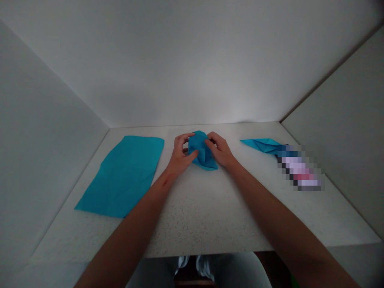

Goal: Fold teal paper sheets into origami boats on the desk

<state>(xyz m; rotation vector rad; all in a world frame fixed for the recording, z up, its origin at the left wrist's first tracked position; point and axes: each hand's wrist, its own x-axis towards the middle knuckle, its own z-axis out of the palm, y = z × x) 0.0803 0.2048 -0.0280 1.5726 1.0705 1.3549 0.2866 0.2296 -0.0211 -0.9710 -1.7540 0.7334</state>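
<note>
Basically, both hands are on one part: the folded blue piece, mid-surface, toward the back edge of the white tabletop. Left hand has its left side, thumb across the lower face, fingers curled round the far upper edge, clear gap between thumb and fingers. Right hand has the right side, thumb on the face near the upper right edge, fingers bent behind; their tips are hidden, so can't tell exact contact there. Grip looks narrow on the right, wider on the left. Piece is creased, with a small raised fold near the left thumb and a pointed corner sticking out lower right. Can't tell if its underside touches the surface. Flat blue sheet, same colour, lies left of the left hand, lightly creased; left forearm passes over its lower right edge. Slim folded blue strip sits right of the right hand, well apart from it, pointed end facing left. Its right end meets a pixelated object; can't identify that. Person's legs show below the front edge.
</note>
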